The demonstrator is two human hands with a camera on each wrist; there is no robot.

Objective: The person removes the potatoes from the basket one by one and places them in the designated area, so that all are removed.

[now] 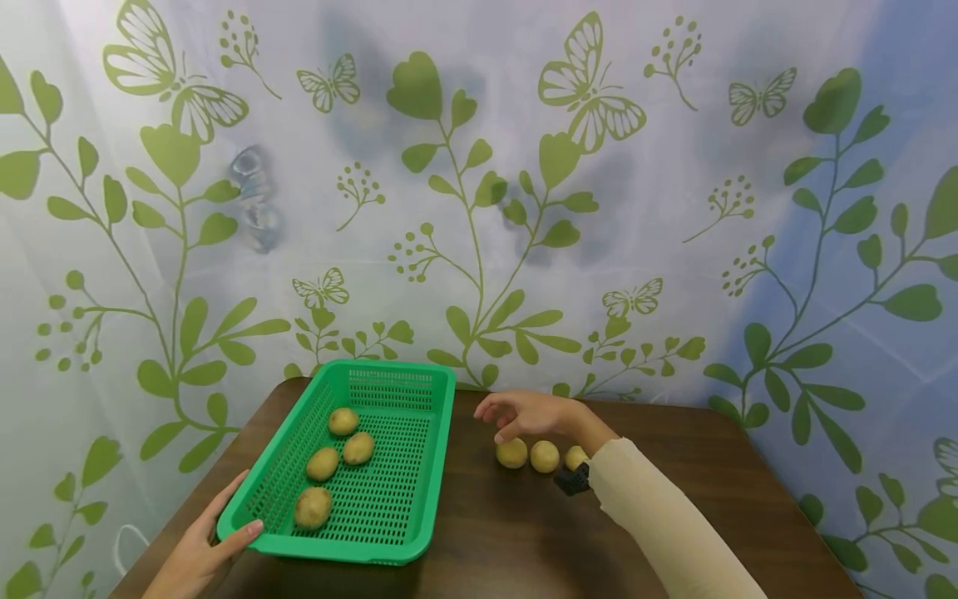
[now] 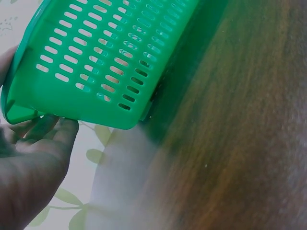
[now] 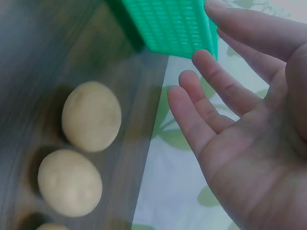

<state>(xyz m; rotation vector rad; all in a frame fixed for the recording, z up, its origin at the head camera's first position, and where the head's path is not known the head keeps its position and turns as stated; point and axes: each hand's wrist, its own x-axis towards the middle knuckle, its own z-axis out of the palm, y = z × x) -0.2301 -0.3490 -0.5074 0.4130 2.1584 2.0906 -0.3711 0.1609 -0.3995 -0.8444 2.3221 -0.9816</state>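
Sleeve up close, my R hand loose w/ nothing in it.
It's over by 3 potatoes on the table. My L hand grips the basket corner, thumb on top; 4 more potatoes sit inside. Prob. at the pick-up step: next move needs R fingers down round 1 potato, then a soft squeeze.

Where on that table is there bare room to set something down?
Bare table lies between the basket and the row of three potatoes, and right of the sleeve. The basket's right side is bare too. Crowded: its left side, holding four potatoes, and the row near the right hand.
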